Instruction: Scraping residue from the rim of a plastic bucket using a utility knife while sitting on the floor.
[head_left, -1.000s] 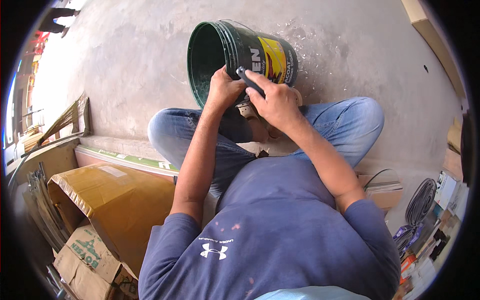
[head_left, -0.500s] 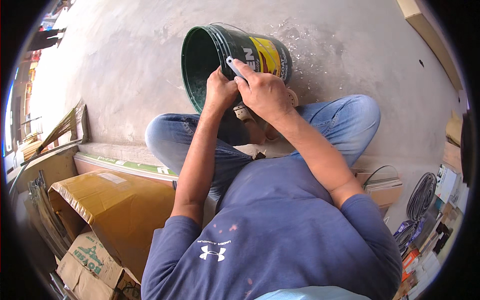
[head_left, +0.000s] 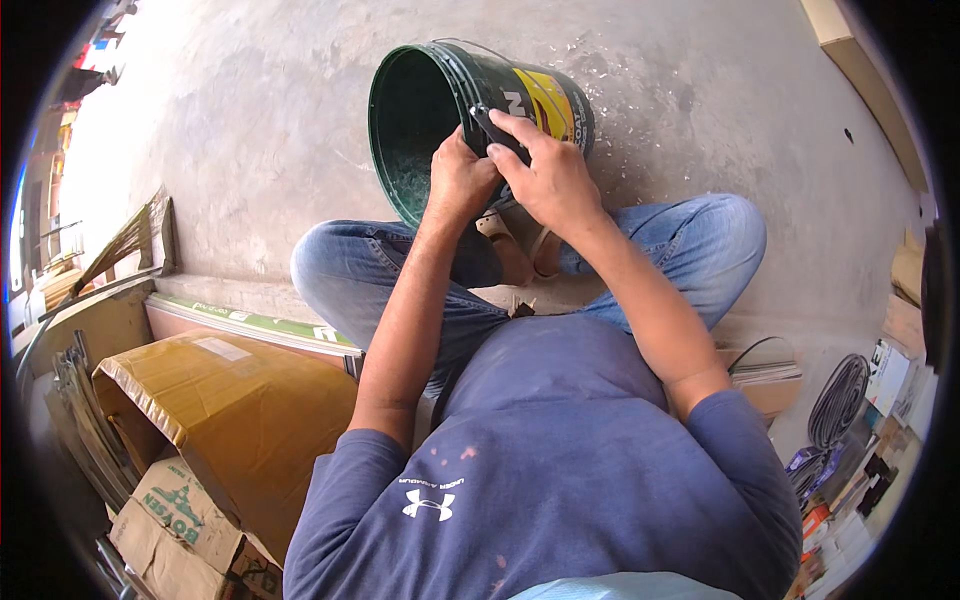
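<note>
A dark green plastic bucket (head_left: 490, 80) with a yellow label lies on its side between my knees, its mouth turned to the left. Closed at the near side of the bucket's rim, my left hand (head_left: 464, 178) grips it with the thumb uppermost; the other fingers are mostly hidden. Against the rim, my right hand (head_left: 548, 175) is closed around a slim dark-handled tool (head_left: 484, 117), the forefinger stretched along it. The tool's working end is hidden by my hands. A thin wire handle (head_left: 470, 45) arches over the bucket's far side.
White shavings (head_left: 625, 130) are scattered on the concrete floor beyond the bucket. At my left stand a large brown cardboard box (head_left: 250, 390), a smaller carton (head_left: 175, 525) and a broom (head_left: 125, 240). Coiled black cable (head_left: 838, 400) lies at my right.
Both hands and the bucket have shifted slightly to the right. The tool's handle has tilted, showing a dark face instead of the grey one.
</note>
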